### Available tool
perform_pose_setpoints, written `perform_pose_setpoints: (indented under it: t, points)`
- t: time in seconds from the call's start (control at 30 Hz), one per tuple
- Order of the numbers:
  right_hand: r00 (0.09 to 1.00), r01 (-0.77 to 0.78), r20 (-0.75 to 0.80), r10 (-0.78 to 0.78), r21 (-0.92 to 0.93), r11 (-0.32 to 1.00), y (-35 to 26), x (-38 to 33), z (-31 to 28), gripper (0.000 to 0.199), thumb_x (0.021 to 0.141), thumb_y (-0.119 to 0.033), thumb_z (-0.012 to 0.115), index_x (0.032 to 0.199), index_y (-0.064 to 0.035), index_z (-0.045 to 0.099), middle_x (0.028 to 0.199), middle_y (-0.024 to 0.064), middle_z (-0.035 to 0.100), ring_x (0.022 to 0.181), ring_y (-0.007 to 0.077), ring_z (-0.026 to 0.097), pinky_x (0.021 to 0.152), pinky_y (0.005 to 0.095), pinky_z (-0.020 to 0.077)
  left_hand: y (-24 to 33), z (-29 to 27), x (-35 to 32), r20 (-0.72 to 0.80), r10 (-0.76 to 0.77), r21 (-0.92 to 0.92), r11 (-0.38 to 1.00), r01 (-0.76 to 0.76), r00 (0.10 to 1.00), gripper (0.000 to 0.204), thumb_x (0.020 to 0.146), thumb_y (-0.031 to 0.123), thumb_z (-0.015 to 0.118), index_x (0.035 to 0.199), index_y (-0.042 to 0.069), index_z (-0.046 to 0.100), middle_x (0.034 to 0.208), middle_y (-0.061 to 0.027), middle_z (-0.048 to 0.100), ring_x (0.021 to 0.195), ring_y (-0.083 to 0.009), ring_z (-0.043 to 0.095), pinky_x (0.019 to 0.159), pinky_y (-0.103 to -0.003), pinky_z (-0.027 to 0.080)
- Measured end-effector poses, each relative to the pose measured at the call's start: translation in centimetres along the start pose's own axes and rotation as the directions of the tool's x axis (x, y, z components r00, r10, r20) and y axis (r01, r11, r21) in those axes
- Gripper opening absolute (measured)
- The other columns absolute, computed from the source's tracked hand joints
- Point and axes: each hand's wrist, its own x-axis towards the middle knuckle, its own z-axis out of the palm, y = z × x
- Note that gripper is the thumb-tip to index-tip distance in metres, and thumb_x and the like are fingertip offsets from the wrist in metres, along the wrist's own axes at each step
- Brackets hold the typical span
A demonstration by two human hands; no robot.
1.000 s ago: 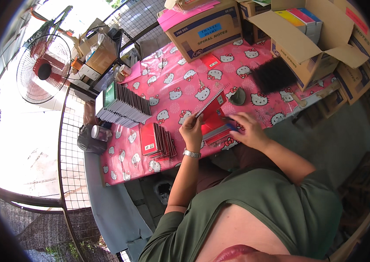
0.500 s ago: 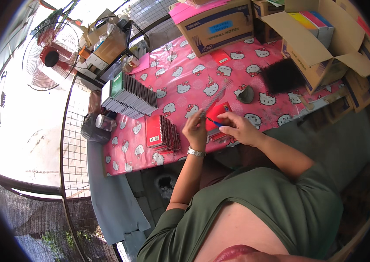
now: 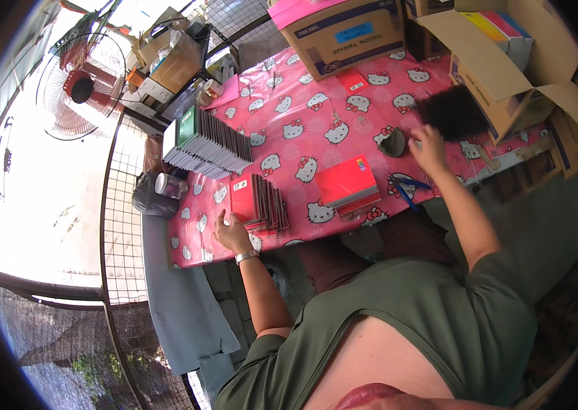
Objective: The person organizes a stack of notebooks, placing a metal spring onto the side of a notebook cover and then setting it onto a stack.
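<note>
My left hand (image 3: pixel 233 234) is open at the near-left corner of a stack of red spiral notebooks (image 3: pixel 246 200); whether its fingers touch the covers I cannot tell. Out to the right, my right hand (image 3: pixel 429 149) holds nothing I can see, its fingers apart. It hovers between a small dark green cup-like piece (image 3: pixel 391 142) and a black bristly pile (image 3: pixel 449 113). Blue-handled pliers (image 3: pixel 408 188) lie with handles spread near the table's front edge. Beside them sits a stack of red covers and sheets (image 3: pixel 347 183) with no coil visible.
A tall stack of green-covered notebooks (image 3: pixel 210 142) stands at the left. Cardboard boxes, one closed (image 3: pixel 343 41) and one open (image 3: pixel 490 72), fill the far side. A small red card (image 3: pixel 352 81) lies on the pink patterned tablecloth (image 3: pixel 289 154). A fan (image 3: pixel 82 89) stands beyond.
The pliers have left my right hand and lie on the table; that hand has moved right. My left hand has let go of the coil it held and moved left to the red notebooks.
</note>
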Motion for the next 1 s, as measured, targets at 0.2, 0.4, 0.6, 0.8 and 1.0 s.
perform_pose_setpoints:
  t: [0.2, 0.4, 0.6, 0.8, 1.0]
  points:
    - [0.943, -0.188, 0.147, 0.298, -0.502, 0.844, 6.3, 5.7, 2.9, 0.025, 0.084, -0.021, 0.068, 0.104, -0.0063, 0.064, 0.107, 0.0121, 0.061, 0.104, 0.0295, 0.061, 0.085, 0.0424, 0.0526, 12.4, -0.1, -5.3, 0.077, 0.680, -0.502, 0.659, -0.561, 0.729, 0.020, 0.078, 0.013, 0.075, 0.097, 0.007, 0.071, 0.107, -0.0103, 0.068, 0.101, -0.0286, 0.060, 0.089, -0.041, 0.047]
    - [0.940, -0.225, 0.108, 0.322, -0.514, 0.828, 5.8, 7.0, 3.0, 0.016, 0.084, -0.010, 0.063, 0.100, -0.0052, 0.063, 0.112, 0.0150, 0.061, 0.095, 0.0310, 0.066, 0.084, 0.0431, 0.0546, 18.3, 0.8, -12.5, 0.283, 0.942, -0.528, 0.309, -0.791, 0.179, 0.021, 0.079, 0.013, 0.070, 0.099, 0.010, 0.068, 0.100, -0.0044, 0.067, 0.095, -0.0259, 0.064, 0.081, -0.038, 0.053]
    - [0.992, 0.031, -0.121, -0.027, 0.031, 0.999, 1.9, 7.4, -1.5, 0.033, 0.083, 0.002, 0.055, 0.114, -0.0050, 0.065, 0.112, 0.0191, 0.060, 0.101, 0.0334, 0.063, 0.088, 0.0405, 0.0530, 19.8, -1.2, -8.4, 0.311, 0.936, -0.732, 0.347, -0.587, 0.165, 0.018, 0.082, 0.011, 0.065, 0.100, 0.011, 0.068, 0.098, -0.0073, 0.068, 0.089, -0.0288, 0.066, 0.075, -0.039, 0.055]
    - [0.921, 0.104, 0.237, -0.308, 0.614, 0.782, -9.9, 3.0, -5.5, 0.040, 0.091, -0.019, 0.066, 0.130, -0.0274, 0.064, 0.103, 0.0004, 0.064, 0.097, 0.0204, 0.061, 0.086, 0.0379, 0.0479, 20.3, 0.9, -7.8, 0.271, 0.905, -0.610, 0.424, -0.669, 0.327, 0.020, 0.087, 0.010, 0.059, 0.107, 0.007, 0.063, 0.100, -0.0104, 0.065, 0.097, -0.0303, 0.059, 0.088, -0.043, 0.041]
    - [0.940, 0.256, 0.137, -0.313, 0.325, 0.911, -12.2, 1.7, -5.3, 0.028, 0.089, -0.028, 0.069, 0.117, -0.0298, 0.072, 0.101, -0.0066, 0.064, 0.093, 0.0114, 0.058, 0.088, 0.0398, 0.0276, 21.5, 1.4, -8.0, 0.224, 0.912, -0.595, 0.406, -0.694, 0.342, 0.017, 0.090, 0.018, 0.063, 0.104, 0.008, 0.063, 0.096, -0.0092, 0.065, 0.094, -0.0290, 0.059, 0.087, -0.042, 0.040]
